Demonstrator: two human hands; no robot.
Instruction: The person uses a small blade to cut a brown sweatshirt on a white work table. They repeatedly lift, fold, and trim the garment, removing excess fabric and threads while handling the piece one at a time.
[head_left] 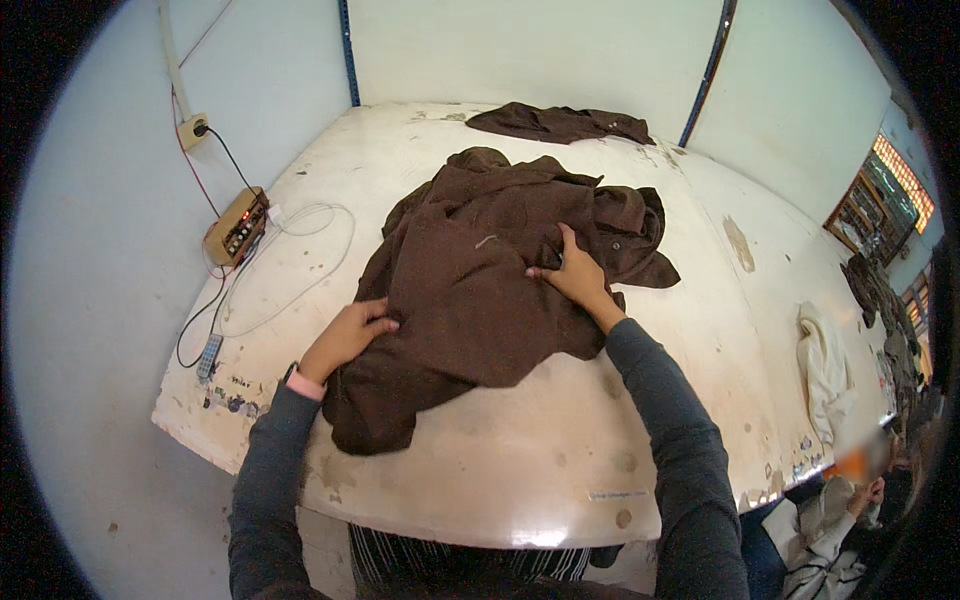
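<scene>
A dark brown garment (460, 290) lies bunched and folded in the middle of the white table. Small buttons show on its right part, and a short pale mark shows on its upper middle. At its left edge, my left hand (345, 338) pinches the cloth, thumb on top and the fingers partly hidden. My right hand (580, 276) grips a fold on the right side between thumb and fingers; some of those fingers are out of sight. A light pink band (304, 384) circles my left wrist.
Another brown garment piece (560, 123) lies at the table's (520, 450) far edge. To the left are a brown box with knobs (238, 228), cables and a small remote (209, 356). White cloth (824, 370) lies at right, near a seated person (845, 525).
</scene>
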